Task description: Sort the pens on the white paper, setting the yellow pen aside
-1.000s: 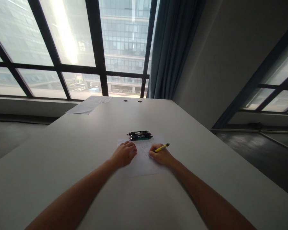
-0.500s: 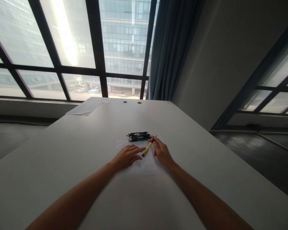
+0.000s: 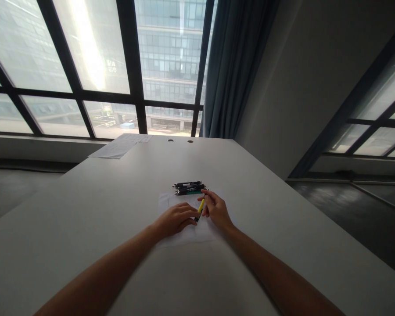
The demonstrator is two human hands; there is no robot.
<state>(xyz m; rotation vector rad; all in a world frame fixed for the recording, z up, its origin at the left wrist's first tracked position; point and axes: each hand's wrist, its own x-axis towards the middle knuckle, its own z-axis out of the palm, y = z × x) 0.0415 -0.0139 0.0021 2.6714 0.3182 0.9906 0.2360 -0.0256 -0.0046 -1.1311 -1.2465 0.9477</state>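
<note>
Between the two hands, a yellow pen (image 3: pixel 201 206) slants over the paper sheet (image 3: pixel 184 235); the right hand (image 3: pixel 216 210) pinches its far end, the left hand (image 3: pixel 176 218) (fingers loosely curled) touches its near tip.

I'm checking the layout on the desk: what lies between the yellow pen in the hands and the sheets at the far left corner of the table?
In the head view, past the yellow pen lies a cluster of dark pens; beyond it, bare table up to the sheets.
</note>
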